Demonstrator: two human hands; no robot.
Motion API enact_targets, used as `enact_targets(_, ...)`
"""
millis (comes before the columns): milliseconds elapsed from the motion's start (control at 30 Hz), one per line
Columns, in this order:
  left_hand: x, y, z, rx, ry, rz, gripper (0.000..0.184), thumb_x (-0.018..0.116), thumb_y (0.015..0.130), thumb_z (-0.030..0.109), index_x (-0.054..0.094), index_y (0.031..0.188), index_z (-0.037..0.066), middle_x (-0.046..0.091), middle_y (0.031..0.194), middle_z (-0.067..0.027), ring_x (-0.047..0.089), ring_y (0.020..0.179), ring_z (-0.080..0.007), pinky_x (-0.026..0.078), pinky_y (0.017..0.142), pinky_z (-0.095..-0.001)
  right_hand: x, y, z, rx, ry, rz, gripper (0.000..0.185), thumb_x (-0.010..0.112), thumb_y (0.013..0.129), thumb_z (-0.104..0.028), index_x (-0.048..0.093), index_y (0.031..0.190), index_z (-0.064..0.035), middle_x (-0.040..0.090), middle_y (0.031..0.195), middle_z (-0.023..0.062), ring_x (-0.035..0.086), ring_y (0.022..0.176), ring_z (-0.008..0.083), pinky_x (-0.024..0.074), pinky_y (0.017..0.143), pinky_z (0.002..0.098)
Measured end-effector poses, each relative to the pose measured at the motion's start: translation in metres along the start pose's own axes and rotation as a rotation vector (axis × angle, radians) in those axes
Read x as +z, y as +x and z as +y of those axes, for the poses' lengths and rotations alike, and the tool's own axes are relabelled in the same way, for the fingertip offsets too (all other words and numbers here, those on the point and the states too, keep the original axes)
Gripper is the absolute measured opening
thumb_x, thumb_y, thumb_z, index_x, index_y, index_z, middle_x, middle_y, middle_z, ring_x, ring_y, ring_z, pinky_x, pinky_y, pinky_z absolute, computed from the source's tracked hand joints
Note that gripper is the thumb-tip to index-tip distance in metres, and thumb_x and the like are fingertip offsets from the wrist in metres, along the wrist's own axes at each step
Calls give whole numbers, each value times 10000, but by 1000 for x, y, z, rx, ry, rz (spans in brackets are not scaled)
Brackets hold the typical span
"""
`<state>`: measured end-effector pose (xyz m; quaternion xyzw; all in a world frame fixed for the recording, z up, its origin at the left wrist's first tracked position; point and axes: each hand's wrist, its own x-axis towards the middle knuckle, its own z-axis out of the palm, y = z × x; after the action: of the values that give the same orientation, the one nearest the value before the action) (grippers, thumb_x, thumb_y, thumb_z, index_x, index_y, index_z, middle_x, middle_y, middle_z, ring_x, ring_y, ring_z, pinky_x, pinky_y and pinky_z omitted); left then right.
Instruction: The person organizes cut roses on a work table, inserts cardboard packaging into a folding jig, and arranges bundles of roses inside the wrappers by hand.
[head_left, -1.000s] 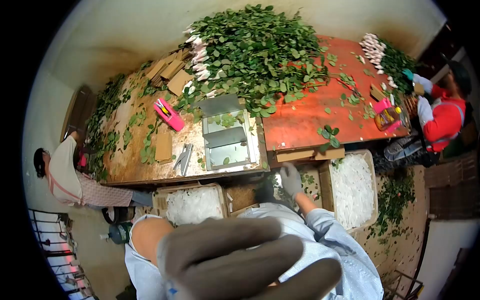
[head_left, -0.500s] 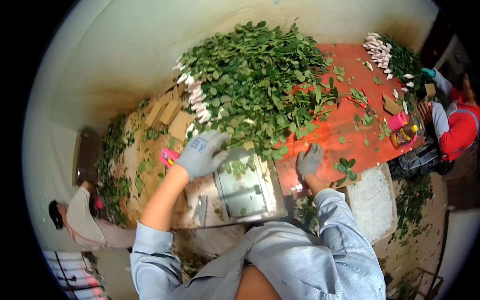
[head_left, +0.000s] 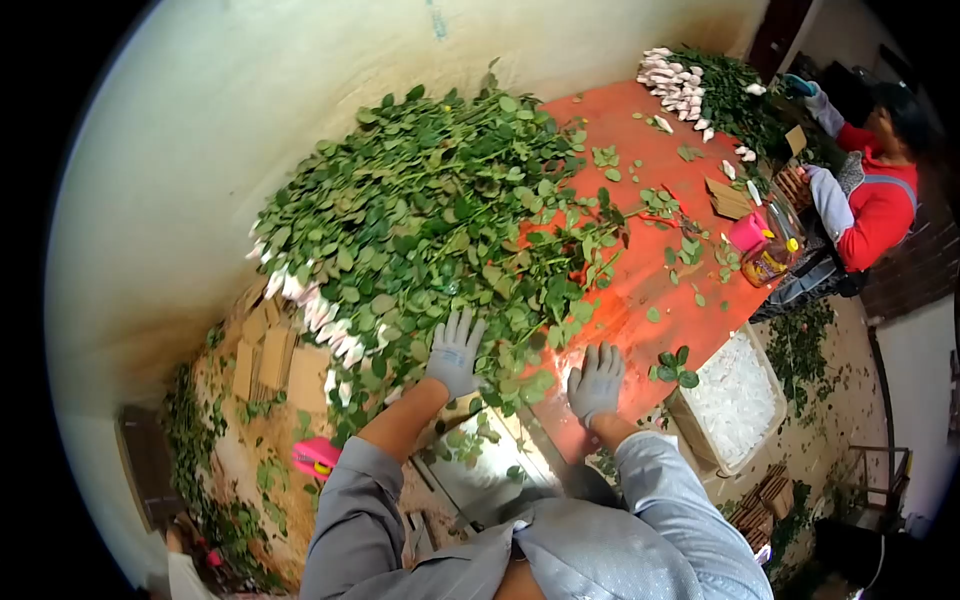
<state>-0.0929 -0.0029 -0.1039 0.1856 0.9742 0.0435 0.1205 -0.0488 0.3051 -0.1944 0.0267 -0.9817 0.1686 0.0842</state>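
A red tabletop (head_left: 690, 265) stretched away to the right, scattered with loose leaves, and a second bundle (head_left: 685, 90) with white heads lay at its far end, where a person in red (head_left: 880, 215) stood. Near that person were a flattish stack of brown cardboard (head_left: 728, 198), a pink container (head_left: 748, 232) and a bottle (head_left: 766, 264) with a yellow cap. A leafy sprig (head_left: 675, 368) lay at the near edge, just beside a bin of white material (head_left: 735, 400). On the left were brown cardboard pieces (head_left: 265, 350) and a pink tool (head_left: 316, 456), and a shallow metal tray (head_left: 485, 460) strewn with leaf scraps sat between the wearer's body and the pile of leafy stems (head_left: 440, 205). That pile filled the middle of the work surface, toward the wall. Its white heads (head_left: 318, 310) pointed left and toward the near side, with the long axis running from there up to the right. The gloved left hand (head_left: 455, 355) was spread and unclenched at the pile's near edge; whether its palm pressed the leaves could not be told. The gloved right hand (head_left: 597, 383) was likewise released, fingers extended over the red surface near its front edge.
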Motion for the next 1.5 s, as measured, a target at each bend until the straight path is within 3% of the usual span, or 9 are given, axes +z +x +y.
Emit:
enact_targets(233, -19, 89, -52, -248, -43, 158, 1164, 830, 692, 344, 172, 1597, 23, 319, 1566, -237, 342, 1443, -416, 353, 1152, -542, -3, 3, -1, 11, 2, -39, 628, 586, 907, -312, 445, 1423, 17, 373, 1505, 292, 300, 1418, 524, 222, 1172, 634)
enact_targets(333, -23, 102, -53, -248, -35, -62, 1072, 812, 708, 353, 258, 1569, 34, 501, 1307, -198, 492, 1271, -378, 442, 1048, -512, -2, 4, 0, 5, -1, -47, 638, 593, 901, -306, 444, 1425, 27, 374, 1505, 296, 301, 1417, 526, 224, 1172, 631)
enact_targets(633, -38, 56, -12, -77, -265, -280, 765, 745, 727, 369, 524, 1315, -66, 671, 1130, -276, 666, 1072, -403, 525, 958, -469, -8, 5, -4, 10, 19, -58, 651, 595, 897, -297, 434, 1434, 33, 379, 1493, 315, 309, 1406, 526, 227, 1172, 631)
enact_targets(900, -68, 18, -71, 25, -269, -343, 948, 812, 725, 592, 535, 1348, -67, 601, 1304, -286, 610, 1180, -436, 503, 1016, -444, -11, 6, -9, 1, 2, -78, 633, 562, 920, -294, 421, 1431, 51, 359, 1513, 329, 274, 1433, 536, 199, 1184, 633)
enact_targets(967, -119, 20, -92, 102, -731, -346, 919, 824, 754, 541, 520, 1380, -59, 604, 1302, -285, 600, 1208, -423, 485, 1050, -446, -13, 6, -10, -8, 9, -73, 626, 561, 920, -293, 424, 1426, 50, 355, 1514, 329, 270, 1433, 539, 199, 1184, 633)
enact_targets(1100, -199, 33, -149, -63, -98, 296, 871, 832, 733, 383, 482, 1436, 6, 523, 1406, -267, 497, 1318, -399, 399, 1133, -444, -17, 9, -11, -22, -21, -77, 617, 569, 903, -278, 427, 1412, 41, 368, 1495, 327, 291, 1413, 539, 217, 1175, 628)
enact_targets(1167, -220, 52, -195, -228, 114, 361, 954, 836, 714, 417, 421, 1480, 30, 426, 1493, -250, 409, 1388, -403, 333, 1166, -485, -15, 8, -11, -30, -43, -62, 613, 575, 890, -265, 426, 1405, 33, 383, 1476, 325, 307, 1403, 537, 233, 1167, 620)
enact_targets(1367, -212, 83, -286, -603, 160, 162, 1245, 858, 611, 405, 188, 1608, 77, 247, 1630, -239, 258, 1497, -427, 241, 1214, -552, -9, 8, -5, -26, -68, -57, 635, 582, 886, -277, 420, 1417, 32, 373, 1484, 323, 300, 1405, 537, 231, 1163, 622)
enact_targets(1500, -210, 102, -332, -672, -115, 60, 1197, 829, 637, 430, 225, 1604, 64, 371, 1577, -250, 385, 1449, -396, 356, 1192, -453, -8, 7, -4, -6, -59, -86, 657, 593, 883, -275, 401, 1436, 22, 363, 1487, 319, 296, 1403, 543, 228, 1155, 626)
